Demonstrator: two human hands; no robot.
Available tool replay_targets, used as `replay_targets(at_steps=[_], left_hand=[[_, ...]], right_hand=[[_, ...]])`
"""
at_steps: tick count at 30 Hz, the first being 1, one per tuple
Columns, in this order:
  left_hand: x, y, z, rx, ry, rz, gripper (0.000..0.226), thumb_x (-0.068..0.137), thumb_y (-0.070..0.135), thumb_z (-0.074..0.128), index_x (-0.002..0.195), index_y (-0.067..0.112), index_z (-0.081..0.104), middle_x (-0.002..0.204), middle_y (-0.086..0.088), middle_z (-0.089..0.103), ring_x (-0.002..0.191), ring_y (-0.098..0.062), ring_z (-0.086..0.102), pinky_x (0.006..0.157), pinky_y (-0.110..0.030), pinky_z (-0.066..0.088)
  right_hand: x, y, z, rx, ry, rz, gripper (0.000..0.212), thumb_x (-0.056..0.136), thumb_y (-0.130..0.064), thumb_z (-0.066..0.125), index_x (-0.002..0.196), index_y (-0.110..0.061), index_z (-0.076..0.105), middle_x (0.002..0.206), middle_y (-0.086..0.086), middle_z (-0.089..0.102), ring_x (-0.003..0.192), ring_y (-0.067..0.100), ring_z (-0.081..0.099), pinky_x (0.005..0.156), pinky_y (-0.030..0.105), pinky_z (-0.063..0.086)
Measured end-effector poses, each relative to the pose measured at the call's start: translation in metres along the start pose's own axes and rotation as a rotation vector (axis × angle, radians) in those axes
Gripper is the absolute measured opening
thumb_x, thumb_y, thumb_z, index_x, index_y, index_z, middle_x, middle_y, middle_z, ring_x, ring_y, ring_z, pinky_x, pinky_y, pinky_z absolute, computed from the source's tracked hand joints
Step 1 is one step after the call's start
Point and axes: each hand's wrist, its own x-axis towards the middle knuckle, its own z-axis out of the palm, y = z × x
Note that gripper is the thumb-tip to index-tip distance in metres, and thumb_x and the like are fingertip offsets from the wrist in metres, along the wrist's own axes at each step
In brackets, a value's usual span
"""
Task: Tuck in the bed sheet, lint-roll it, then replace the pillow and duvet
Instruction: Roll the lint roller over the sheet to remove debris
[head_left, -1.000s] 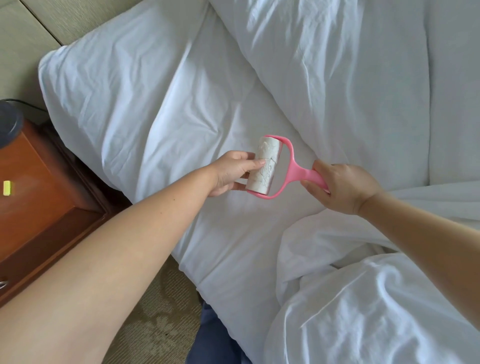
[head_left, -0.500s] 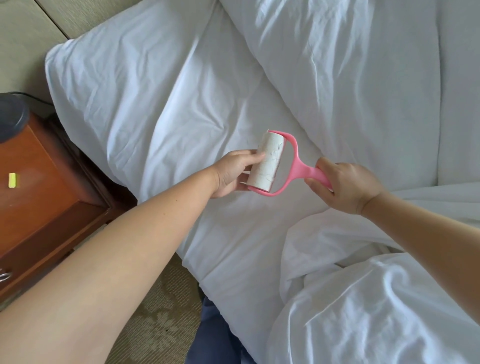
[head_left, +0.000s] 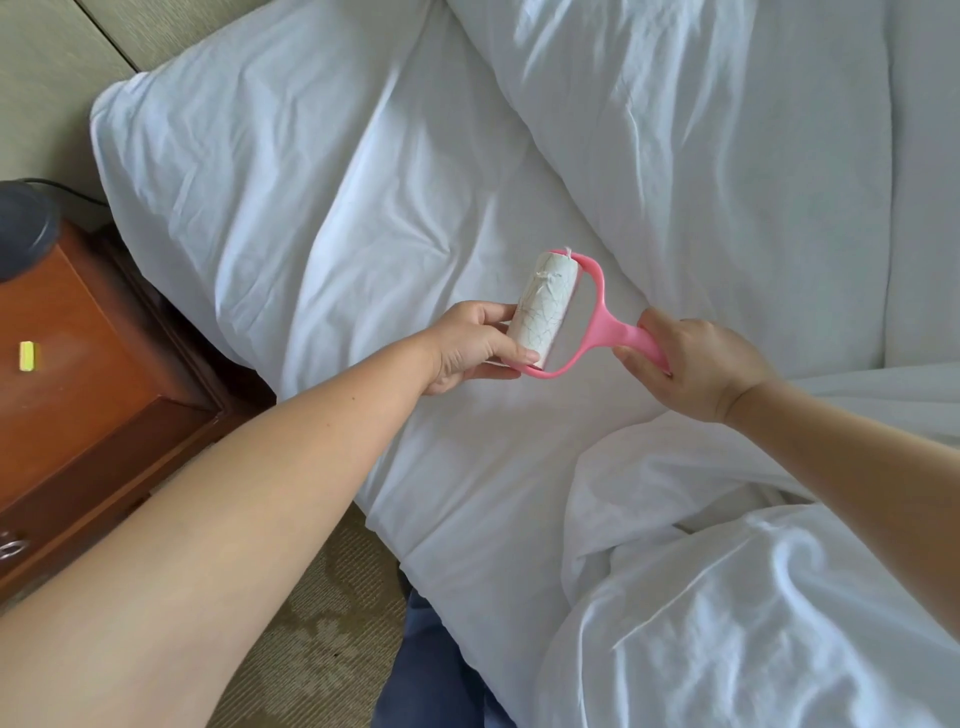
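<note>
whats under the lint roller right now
Bare white bed sheet lies below the lint roller, held above it. The mattress beneath stays covered.

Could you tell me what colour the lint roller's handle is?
Pink, seen in the head view: lint roller handle.

Both forearms (head_left: 249, 499) bare, no sleeves, watch or rings visible; dark blue trousers (head_left: 431, 670) below.

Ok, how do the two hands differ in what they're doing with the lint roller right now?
The right hand grips the lint roller by its pink handle, fingers wrapped round it. The left hand holds the white roll instead, fingers behind it and thumb at its lower end. The right hand comes in over the duvet, the left from the nightstand side. Both hold the roller above the bed sheet.
</note>
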Motion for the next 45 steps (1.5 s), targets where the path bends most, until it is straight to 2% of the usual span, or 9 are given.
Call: replay_targets(at_steps=[5, 10, 16, 22, 26, 29, 33, 37, 45], left_hand=[[0.002, -0.001, -0.004, 0.077, -0.01, 0.006, 0.049, 0.081, 0.003, 0.071, 0.124, 0.023, 0.059, 0.099, 0.003, 0.067, 0.096, -0.011, 0.062, 0.097, -0.032, 0.044], [0.006, -0.006, 0.0, 0.076, 0.038, -0.015, 0.03, 0.087, 0.017, 0.067, 0.116, 0.024, 0.064, 0.095, 0.004, 0.069, 0.088, -0.01, 0.063, 0.094, -0.031, 0.045], [0.018, -0.008, 0.009, -0.115, 0.178, 0.043, 0.056, 0.083, 0.002, 0.069, 0.135, 0.003, 0.048, 0.117, -0.01, 0.062, 0.098, -0.018, 0.062, 0.089, -0.027, 0.053], [0.026, 0.008, 0.001, -0.254, 0.314, 0.103, 0.037, 0.091, 0.004, 0.06, 0.127, 0.004, 0.05, 0.097, -0.008, 0.061, 0.073, -0.018, 0.065, 0.078, -0.027, 0.054], [0.029, 0.0, -0.008, -0.078, 0.353, 0.06, 0.029, 0.094, 0.004, 0.054, 0.123, 0.007, 0.054, 0.093, -0.004, 0.061, 0.076, -0.017, 0.064, 0.083, -0.028, 0.052], [0.032, -0.015, -0.013, 0.233, 0.441, 0.113, 0.029, 0.092, 0.007, 0.055, 0.121, 0.008, 0.06, 0.103, -0.003, 0.065, 0.089, -0.015, 0.062, 0.082, -0.023, 0.048], [0.032, -0.026, -0.029, 0.819, 0.466, 0.26, 0.037, 0.089, 0.009, 0.055, 0.125, 0.014, 0.06, 0.129, 0.001, 0.058, 0.119, -0.015, 0.052, 0.098, -0.024, 0.039], [0.036, -0.025, -0.041, 1.026, 0.45, 0.39, 0.045, 0.085, 0.005, 0.057, 0.129, 0.012, 0.057, 0.133, -0.001, 0.055, 0.124, -0.02, 0.047, 0.106, -0.033, 0.033], [0.042, -0.03, -0.059, 1.409, 0.456, 0.341, 0.066, 0.09, 0.02, 0.053, 0.15, 0.024, 0.026, 0.16, 0.002, 0.01, 0.147, -0.016, 0.003, 0.117, -0.047, -0.006]], right_hand=[[0.002, 0.001, -0.001, 0.011, 0.016, 0.012, 0.03, 0.095, -0.041, 0.044, 0.087, -0.012, 0.039, 0.069, 0.004, 0.049, 0.064, 0.03, 0.045, 0.053, 0.033, 0.027], [0.002, 0.001, 0.001, -0.001, -0.003, 0.022, 0.031, 0.095, -0.043, 0.043, 0.088, -0.013, 0.04, 0.07, 0.003, 0.048, 0.064, 0.029, 0.045, 0.054, 0.033, 0.029], [0.0, 0.008, 0.003, 0.019, 0.007, 0.061, 0.032, 0.095, -0.043, 0.042, 0.087, -0.012, 0.038, 0.064, -0.001, 0.042, 0.064, 0.028, 0.044, 0.054, 0.033, 0.026], [0.008, 0.016, 0.004, 0.091, 0.074, 0.163, 0.033, 0.097, -0.042, 0.04, 0.083, -0.012, 0.039, 0.068, 0.002, 0.043, 0.068, 0.028, 0.043, 0.058, 0.035, 0.028], [0.013, 0.016, 0.005, 0.204, 0.156, 0.257, 0.037, 0.097, -0.042, 0.039, 0.079, -0.01, 0.04, 0.067, 0.006, 0.044, 0.07, 0.031, 0.046, 0.057, 0.036, 0.028], [0.01, 0.014, 0.011, 0.135, 0.059, 0.208, 0.035, 0.097, -0.044, 0.039, 0.081, -0.013, 0.039, 0.071, 0.006, 0.047, 0.072, 0.029, 0.046, 0.06, 0.036, 0.03], [0.015, 0.006, 0.029, -0.042, -0.154, 0.128, 0.033, 0.098, -0.046, 0.034, 0.091, -0.014, 0.041, 0.097, 0.017, 0.062, 0.09, 0.033, 0.059, 0.065, 0.036, 0.035], [0.035, -0.008, 0.034, -0.076, -0.154, 0.139, 0.039, 0.099, -0.047, 0.033, 0.099, -0.011, 0.044, 0.103, 0.018, 0.062, 0.092, 0.034, 0.06, 0.065, 0.033, 0.033], [0.062, -0.028, 0.049, -0.022, -0.127, 0.152, 0.037, 0.099, -0.046, 0.033, 0.098, -0.011, 0.042, 0.102, 0.017, 0.061, 0.09, 0.035, 0.058, 0.063, 0.033, 0.032]])
